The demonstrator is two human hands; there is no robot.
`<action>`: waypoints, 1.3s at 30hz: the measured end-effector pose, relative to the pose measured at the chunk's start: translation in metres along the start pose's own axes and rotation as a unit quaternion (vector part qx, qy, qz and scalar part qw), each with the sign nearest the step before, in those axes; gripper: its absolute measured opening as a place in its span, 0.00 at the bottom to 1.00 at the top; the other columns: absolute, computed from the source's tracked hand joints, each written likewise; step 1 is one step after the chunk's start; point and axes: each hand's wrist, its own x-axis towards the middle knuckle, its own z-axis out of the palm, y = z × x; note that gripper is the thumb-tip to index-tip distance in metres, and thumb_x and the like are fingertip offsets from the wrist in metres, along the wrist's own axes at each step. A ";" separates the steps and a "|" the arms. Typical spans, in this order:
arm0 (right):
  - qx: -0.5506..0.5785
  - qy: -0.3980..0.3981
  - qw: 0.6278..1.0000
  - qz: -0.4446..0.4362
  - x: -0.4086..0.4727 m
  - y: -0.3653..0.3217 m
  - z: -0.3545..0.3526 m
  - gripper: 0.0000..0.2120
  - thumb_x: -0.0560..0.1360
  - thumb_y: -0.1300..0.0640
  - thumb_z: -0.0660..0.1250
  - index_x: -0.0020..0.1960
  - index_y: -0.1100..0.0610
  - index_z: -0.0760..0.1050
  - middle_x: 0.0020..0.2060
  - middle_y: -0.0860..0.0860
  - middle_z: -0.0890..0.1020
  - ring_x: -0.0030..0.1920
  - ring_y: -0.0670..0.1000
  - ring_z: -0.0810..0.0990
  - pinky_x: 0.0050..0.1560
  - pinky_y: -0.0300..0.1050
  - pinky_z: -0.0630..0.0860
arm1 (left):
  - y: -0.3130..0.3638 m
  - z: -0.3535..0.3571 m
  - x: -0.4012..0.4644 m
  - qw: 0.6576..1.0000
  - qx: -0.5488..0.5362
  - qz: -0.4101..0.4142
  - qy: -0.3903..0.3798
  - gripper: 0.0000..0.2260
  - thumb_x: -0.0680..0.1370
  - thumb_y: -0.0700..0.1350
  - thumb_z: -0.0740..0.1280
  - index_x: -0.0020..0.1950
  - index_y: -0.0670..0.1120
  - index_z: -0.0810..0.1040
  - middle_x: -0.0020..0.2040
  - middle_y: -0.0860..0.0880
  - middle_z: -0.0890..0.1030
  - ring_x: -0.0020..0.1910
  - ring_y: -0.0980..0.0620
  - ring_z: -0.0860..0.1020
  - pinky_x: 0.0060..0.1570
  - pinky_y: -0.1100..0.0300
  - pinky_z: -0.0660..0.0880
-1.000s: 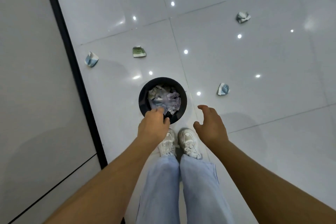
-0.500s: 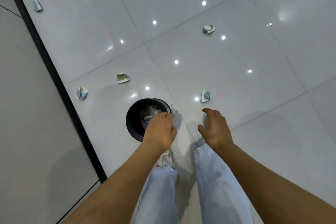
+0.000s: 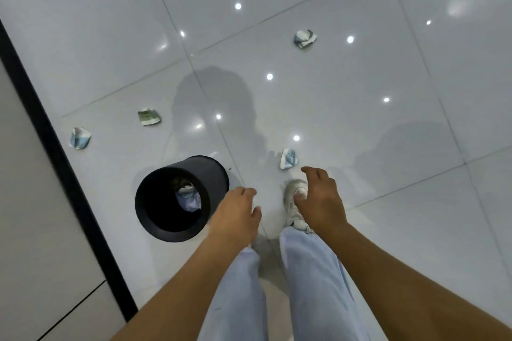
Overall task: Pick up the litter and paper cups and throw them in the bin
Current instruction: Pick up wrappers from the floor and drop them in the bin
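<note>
The left hand [image 3: 235,214], a second ago over the bin [image 3: 177,196], is now withdrawn, loosely spread and empty like the right hand [image 3: 318,196]; a crumpled cup [image 3: 288,158] ahead is approached.

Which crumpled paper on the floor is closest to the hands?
The blue-and-white crumpled paper just beyond the right hand, in front of the shoe. The others lie farther off.
</note>
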 end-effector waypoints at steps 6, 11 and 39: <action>0.008 -0.030 0.999 0.017 0.085 0.033 0.048 0.29 0.76 0.56 0.64 0.74 0.54 0.59 0.70 0.53 0.66 0.67 0.56 0.67 0.61 0.49 0.71 | -0.014 0.036 0.078 1.000 -0.017 -0.012 0.001 0.17 0.80 0.47 0.60 0.68 0.47 0.69 0.66 0.50 0.72 0.65 0.50 0.69 0.62 0.58 0.68; 0.020 -0.025 0.999 0.037 0.169 0.066 0.108 0.29 0.76 0.55 0.66 0.74 0.53 0.59 0.70 0.53 0.67 0.66 0.56 0.68 0.61 0.48 0.71 | -0.035 0.071 0.165 0.999 -0.043 -0.015 -0.002 0.20 0.79 0.47 0.60 0.71 0.50 0.66 0.68 0.51 0.70 0.66 0.52 0.67 0.61 0.60 0.67; 0.212 0.059 0.973 -0.075 0.179 -0.014 0.096 0.19 0.76 0.61 0.68 0.65 0.53 0.70 0.59 0.47 0.72 0.52 0.39 0.71 0.50 0.22 0.67 | -0.034 0.023 0.209 0.983 -0.177 -0.044 0.027 0.18 0.80 0.51 0.60 0.70 0.49 0.68 0.66 0.50 0.73 0.62 0.52 0.73 0.57 0.63 0.67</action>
